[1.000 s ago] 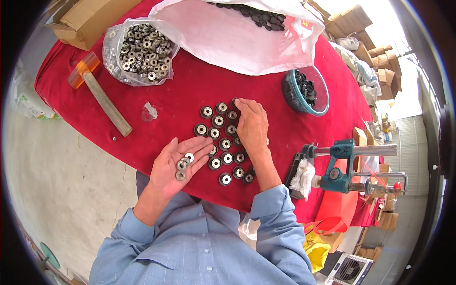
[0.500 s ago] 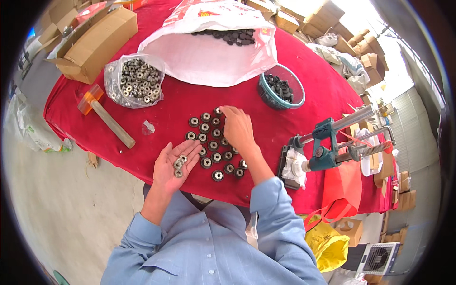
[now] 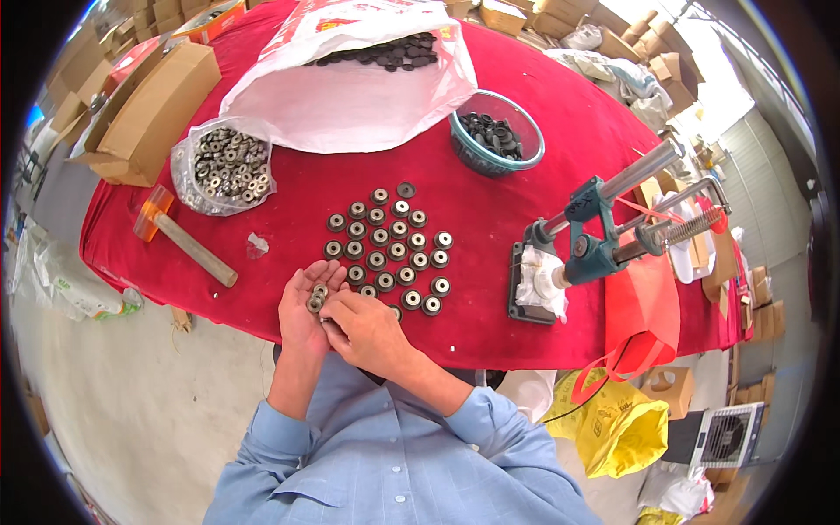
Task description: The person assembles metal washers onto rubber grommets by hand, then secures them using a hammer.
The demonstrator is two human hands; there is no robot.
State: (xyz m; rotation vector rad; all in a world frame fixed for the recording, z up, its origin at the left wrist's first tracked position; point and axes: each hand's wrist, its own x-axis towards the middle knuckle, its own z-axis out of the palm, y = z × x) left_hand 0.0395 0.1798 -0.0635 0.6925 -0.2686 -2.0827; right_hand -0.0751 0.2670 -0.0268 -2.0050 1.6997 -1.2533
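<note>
Several small metal rollers [image 3: 315, 300] lie in the upturned left hand [image 3: 304, 313], fingers loosely apart, at the red bench [image 3: 490, 219] edge; the right hand [image 3: 363, 328] reaches into that palm, its fingertips hidden. Beyond, rows of rollers [image 3: 389, 245], then a clear bag [image 3: 223, 166] left. Farthest, a white sack [image 3: 350, 87], a brown carton [image 3: 153, 114].
</note>
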